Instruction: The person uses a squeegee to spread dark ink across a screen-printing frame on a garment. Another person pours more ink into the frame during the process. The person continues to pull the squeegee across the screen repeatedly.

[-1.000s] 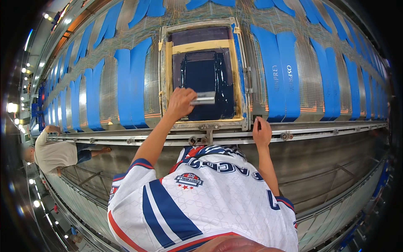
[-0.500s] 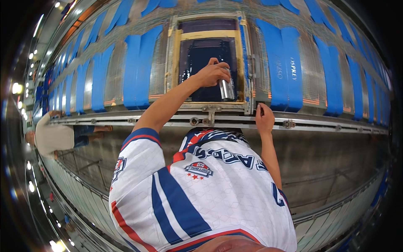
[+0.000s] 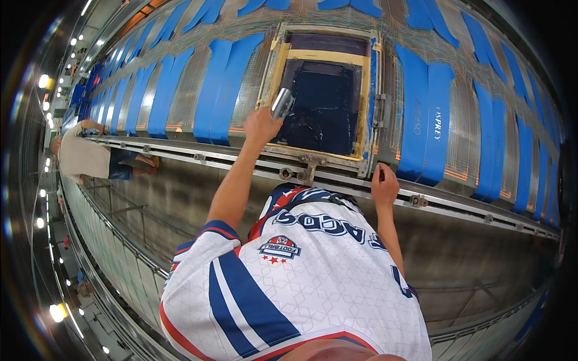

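My left hand [image 3: 261,123] is closed on a silver metal squeegee [image 3: 283,103], held tilted at the left side of a framed printing screen [image 3: 272,77]. Dark, glossy ink [image 3: 319,111] lies spread inside the frame, with yellow tape along its borders. My right hand [image 3: 383,183] is curled by the frame's lower right corner, at the edge of the long bed; what is within its fingers, if anything, is too dark and small to name.
Blue strips [image 3: 415,132] lie in rows along the long printing bed [image 3: 244,114] on both sides. A metal rail [image 3: 211,160] with fittings runs along its front. A person in a light shirt [image 3: 84,153] is at the left, beside the bed. Bright lamps show at the far left.
My left hand first moved up and right across the ink with the squeegee, then came back to the frame's left side. My right hand stays curled at the bed's edge.
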Available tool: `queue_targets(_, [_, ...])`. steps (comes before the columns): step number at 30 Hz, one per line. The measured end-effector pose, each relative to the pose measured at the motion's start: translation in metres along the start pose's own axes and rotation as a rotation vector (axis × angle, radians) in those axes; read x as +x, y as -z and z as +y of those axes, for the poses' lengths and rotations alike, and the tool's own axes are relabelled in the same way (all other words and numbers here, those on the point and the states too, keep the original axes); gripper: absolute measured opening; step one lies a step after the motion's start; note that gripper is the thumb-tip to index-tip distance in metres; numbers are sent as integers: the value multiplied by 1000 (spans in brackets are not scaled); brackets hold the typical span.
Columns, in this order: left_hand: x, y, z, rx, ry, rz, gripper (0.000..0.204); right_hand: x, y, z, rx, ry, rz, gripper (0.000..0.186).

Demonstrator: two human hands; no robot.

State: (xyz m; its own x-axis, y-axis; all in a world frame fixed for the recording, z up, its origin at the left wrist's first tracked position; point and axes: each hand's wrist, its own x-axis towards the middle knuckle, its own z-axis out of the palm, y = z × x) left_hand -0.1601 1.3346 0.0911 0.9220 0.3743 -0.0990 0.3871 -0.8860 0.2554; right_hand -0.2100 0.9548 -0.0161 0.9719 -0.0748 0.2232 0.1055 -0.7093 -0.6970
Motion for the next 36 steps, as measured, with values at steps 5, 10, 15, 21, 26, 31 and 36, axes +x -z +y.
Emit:
queue_targets(5, [-12, -27, 21, 57, 133, 155, 25, 1, 1, 0, -26, 8, -40, 16])
queue_targets(10, [-35, -37, 63, -33, 34, 69, 23, -1, -1, 4, -34, -3, -24, 16])
queue_targets(15, [18, -15, 56, -117, -294, -54, 24, 5, 4, -6, 96, -173, -39, 16])
queue_targets(21, [129, -7, 52, -166, -848, -64, 17, 104, -3, -65, 296, -106, -138, 24])
queue_targets(26, [195, -23, 53, -251, -878, -113, 20, 243, -67, -127, 213, 385, -288, 42])
queue_targets(31, [240, -29, 63, -288, -862, -126, 21, 322, -126, -151, -148, 352, -771, 36])
queue_targets(36, [250, -41, 59, -313, -830, -112, 19, 328, -152, -146, -286, 371, -745, 25])
